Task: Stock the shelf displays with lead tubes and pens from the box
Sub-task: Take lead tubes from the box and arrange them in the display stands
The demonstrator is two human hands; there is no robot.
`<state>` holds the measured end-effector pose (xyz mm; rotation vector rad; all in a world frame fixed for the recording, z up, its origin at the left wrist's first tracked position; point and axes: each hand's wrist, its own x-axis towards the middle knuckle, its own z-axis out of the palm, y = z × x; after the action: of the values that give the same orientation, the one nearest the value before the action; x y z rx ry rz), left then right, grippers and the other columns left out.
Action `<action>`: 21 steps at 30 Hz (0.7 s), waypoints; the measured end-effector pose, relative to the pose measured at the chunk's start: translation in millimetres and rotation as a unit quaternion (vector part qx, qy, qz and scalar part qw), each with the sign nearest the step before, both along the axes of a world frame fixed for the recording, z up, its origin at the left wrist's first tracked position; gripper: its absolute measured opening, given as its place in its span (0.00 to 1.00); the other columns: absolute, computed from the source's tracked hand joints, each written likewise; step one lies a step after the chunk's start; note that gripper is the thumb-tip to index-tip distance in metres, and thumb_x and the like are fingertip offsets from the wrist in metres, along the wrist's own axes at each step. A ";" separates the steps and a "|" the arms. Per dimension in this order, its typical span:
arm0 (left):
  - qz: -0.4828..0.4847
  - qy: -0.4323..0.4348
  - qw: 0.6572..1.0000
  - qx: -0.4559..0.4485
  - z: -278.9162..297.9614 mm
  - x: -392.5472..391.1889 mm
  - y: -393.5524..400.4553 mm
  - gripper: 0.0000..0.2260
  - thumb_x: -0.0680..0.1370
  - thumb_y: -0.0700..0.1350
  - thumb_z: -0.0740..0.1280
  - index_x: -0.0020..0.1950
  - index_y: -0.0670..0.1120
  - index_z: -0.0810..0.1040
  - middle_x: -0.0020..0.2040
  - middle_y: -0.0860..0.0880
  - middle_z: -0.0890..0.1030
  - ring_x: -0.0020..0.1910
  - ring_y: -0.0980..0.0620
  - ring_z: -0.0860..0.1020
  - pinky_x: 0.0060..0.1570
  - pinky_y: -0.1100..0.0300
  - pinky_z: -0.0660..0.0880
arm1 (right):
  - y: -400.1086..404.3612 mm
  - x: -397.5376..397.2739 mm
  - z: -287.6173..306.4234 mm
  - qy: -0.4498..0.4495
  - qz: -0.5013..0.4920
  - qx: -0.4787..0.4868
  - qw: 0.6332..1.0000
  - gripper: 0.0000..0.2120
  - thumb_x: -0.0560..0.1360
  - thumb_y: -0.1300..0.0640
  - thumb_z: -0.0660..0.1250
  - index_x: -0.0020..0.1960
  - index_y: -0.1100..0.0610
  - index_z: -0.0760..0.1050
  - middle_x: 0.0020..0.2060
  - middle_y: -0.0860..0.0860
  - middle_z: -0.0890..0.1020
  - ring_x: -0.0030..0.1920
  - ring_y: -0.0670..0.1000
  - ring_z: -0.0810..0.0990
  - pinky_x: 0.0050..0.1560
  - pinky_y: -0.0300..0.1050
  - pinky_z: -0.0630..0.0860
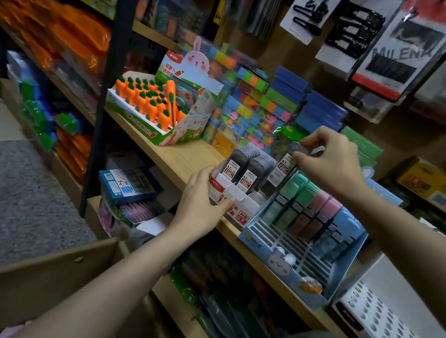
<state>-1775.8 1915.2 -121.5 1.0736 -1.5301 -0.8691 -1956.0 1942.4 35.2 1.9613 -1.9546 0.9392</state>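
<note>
Two rows of grey lead tubes (249, 161) already stand in the white display (235, 203) on the wooden shelf (185, 160), and a third row is being filled at its right. The right hand (331, 159) pinches one tube (288, 164) by its cap, lowering it label-forward; the left hand (205, 198) grips the display's front corner. To seat it well, keep the card tray braced, hold the tube upright and slide it straight down behind its divider. Tubes look like slim, hard, smoky plastic with paper labels; the tray is thin folded card. Motion blur makes the slot's depth hard to judge. A brown cardboard box (23, 277) sits below.
</note>
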 end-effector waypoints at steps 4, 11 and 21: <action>-0.006 0.008 1.000 -0.001 -0.6 0.5 1.2 0.31 0.73 0.48 0.74 0.73 0.51 0.65 0.67 0.51 0.69 0.56 0.58 0.70 0.55 0.63 0.69 | 1.0 0.3 -13.2 0.030 -0.007 0.032 0.999 0.06 0.72 0.57 0.72 0.43 0.53 0.75 0.38 0.48 0.80 0.38 0.46 0.78 0.34 0.35 0.71; -0.019 0.004 1.000 -0.006 0.4 3.5 2.4 0.32 0.74 0.48 0.74 0.74 0.51 0.64 0.67 0.51 0.70 0.57 0.59 0.71 0.54 0.64 0.69 | -9.6 3.9 -29.6 0.042 -0.031 0.091 0.994 0.05 0.72 0.49 0.74 0.43 0.50 0.81 0.37 0.45 0.82 0.43 0.48 0.81 0.44 0.46 0.78; -0.058 -0.054 0.997 -0.017 -5.9 17.4 20.5 0.32 0.76 0.46 0.72 0.77 0.52 0.61 0.68 0.56 0.69 0.66 0.58 0.68 0.64 0.62 0.67 | 3.9 16.3 -30.4 0.002 -0.012 -0.050 0.999 0.04 0.75 0.55 0.69 0.49 0.51 0.81 0.49 0.50 0.79 0.43 0.40 0.74 0.49 0.32 0.73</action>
<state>-1758.4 1935.7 -127.4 1.0290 -1.7048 -0.8731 -1939.7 1946.2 4.8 1.8792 -1.8866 1.0063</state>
